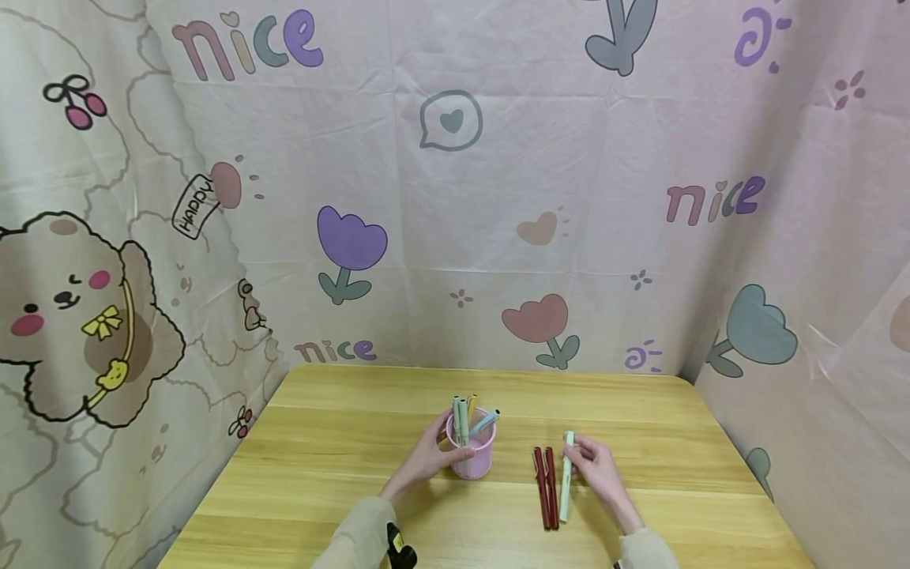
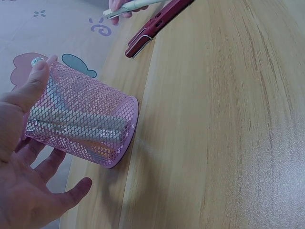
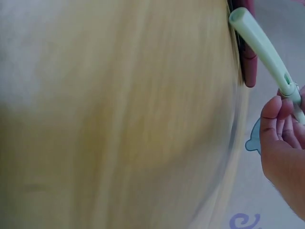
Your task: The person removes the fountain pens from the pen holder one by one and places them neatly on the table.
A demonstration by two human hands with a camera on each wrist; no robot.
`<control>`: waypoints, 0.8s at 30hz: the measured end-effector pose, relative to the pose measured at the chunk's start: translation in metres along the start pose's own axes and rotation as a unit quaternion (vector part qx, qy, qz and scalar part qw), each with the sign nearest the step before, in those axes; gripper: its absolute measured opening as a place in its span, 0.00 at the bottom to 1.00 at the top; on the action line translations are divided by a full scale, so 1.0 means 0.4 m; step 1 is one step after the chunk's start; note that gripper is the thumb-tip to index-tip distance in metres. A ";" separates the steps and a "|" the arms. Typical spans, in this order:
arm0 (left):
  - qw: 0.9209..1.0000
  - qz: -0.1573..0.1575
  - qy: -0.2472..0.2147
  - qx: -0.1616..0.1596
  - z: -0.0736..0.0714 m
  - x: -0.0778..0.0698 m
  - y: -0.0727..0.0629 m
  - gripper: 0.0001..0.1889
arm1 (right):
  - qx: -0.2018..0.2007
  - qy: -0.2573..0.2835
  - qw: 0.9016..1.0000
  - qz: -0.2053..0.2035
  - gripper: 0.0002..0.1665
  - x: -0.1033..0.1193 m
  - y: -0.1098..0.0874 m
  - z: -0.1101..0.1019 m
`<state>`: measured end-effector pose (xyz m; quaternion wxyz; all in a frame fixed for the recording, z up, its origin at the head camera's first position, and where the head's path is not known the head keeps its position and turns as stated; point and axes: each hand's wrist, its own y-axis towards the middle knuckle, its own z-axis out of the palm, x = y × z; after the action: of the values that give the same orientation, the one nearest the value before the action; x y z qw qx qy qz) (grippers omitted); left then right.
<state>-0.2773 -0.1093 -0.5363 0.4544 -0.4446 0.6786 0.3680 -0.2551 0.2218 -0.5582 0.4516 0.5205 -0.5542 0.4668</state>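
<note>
A pink mesh pen cup [image 1: 472,462] stands on the table with several pens in it. Green pens [image 1: 460,420], a yellow one [image 1: 472,406] and a light blue one [image 1: 486,423] stick up past its rim. My left hand [image 1: 430,454] holds the cup from its left side, thumb at the near rim and fingers round the back. To the right, my right hand [image 1: 596,465] pinches a pale green pen [image 3: 261,47] near its upper end. Two dark red pens [image 1: 546,488] lie side by side just left of that pen.
The wooden table [image 1: 341,442] runs back to a printed cloth [image 1: 455,205] with tulips and lettering. More cloth with a bear print [image 1: 64,316] hangs along the left side. A black strap [image 1: 400,547] sits at the left sleeve.
</note>
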 end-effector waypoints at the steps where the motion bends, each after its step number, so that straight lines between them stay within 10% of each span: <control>1: 1.000 -0.001 -0.001 0.000 0.000 0.001 0.001 0.46 | 0.007 -0.004 1.000 0.000 0.24 -0.001 0.000 -0.001; 24: 1.000 -0.002 0.000 -0.001 0.001 0.000 0.000 0.47 | 0.075 -0.100 0.992 -0.028 0.23 -0.035 0.022 -0.007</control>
<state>-0.2773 -0.1090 -0.5363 0.4550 -0.4463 0.6772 0.3676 -0.2631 0.2269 -0.5722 0.3662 0.6121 -0.5456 0.4399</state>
